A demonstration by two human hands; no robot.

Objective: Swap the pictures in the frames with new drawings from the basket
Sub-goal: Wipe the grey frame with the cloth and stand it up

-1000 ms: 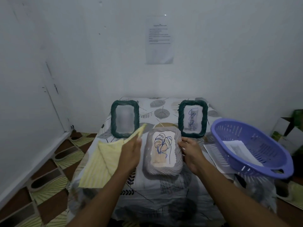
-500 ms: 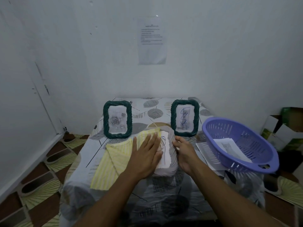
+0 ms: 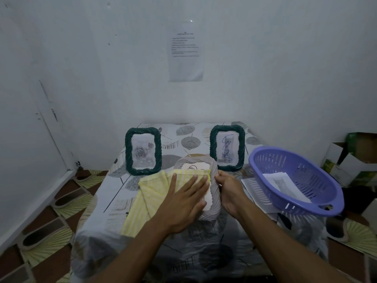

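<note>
Three frames on a table (image 3: 114,201) with a leaf-patterned cover. Two green frames stand upright at the back, well apart: the left one (image 3: 129,152) holds a grey rose picture (image 3: 142,154), the right one (image 3: 241,149) a blue line drawing (image 3: 226,149). The third, a grey frame (image 3: 215,203), lies flat in front of and between them, with only the top strip of its drawing (image 3: 195,167) showing. One yellow cloth (image 3: 151,193) covers most of the rest of its face and trails off to the left onto the table. Two hands are in view. The left hand (image 3: 183,199) lies flat on the cloth over the grey frame, fingers straight and spread, grasping nothing. The right hand (image 3: 228,190) grasps the right rim of the grey frame, fingers curled on its edge. One purple basket (image 3: 265,170) sits at the right of the table, just beside the right hand. It tilts toward the viewer and overhangs the table edge. One white sheet (image 3: 285,184) is visible inside it; whether more lie beneath cannot be told. Loose papers (image 3: 255,193) lie under the basket, their number unclear. One printed notice (image 3: 186,56) hangs on the wall behind, its text too small to read. Cardboard boxes (image 3: 355,158) stand at far right, partly hidden by the basket.
</note>
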